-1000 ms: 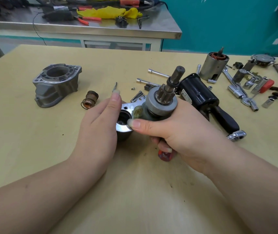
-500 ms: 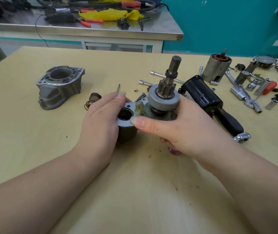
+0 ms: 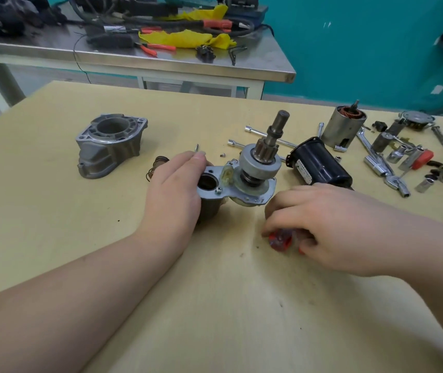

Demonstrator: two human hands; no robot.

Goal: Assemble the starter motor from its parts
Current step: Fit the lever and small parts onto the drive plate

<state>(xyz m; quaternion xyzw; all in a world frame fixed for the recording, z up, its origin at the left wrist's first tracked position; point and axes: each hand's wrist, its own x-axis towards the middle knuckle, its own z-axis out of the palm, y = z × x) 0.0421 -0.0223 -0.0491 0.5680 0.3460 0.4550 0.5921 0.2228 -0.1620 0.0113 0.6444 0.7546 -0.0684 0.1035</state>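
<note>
Wooden table (image 3: pixel 53 238): left hand (image 3: pixel 172 195) grips the starter assembly (image 3: pixel 244 176) (pinion up); right hand (image 3: pixel 320 224), beside it, clutches a red handle (image 3: pixel 279 239)

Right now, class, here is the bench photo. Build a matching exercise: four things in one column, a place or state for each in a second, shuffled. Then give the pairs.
Things
1. grey housing
2. black cylinder
3. pinion assembly
4. yellow cloth

Places or states
A. on the steel table at the back
B. lying on its side, right of the assembly
C. standing alone, far left on the wooden table
D. upright, steadied by the left hand

Pairs: 1-C, 2-B, 3-D, 4-A
</note>
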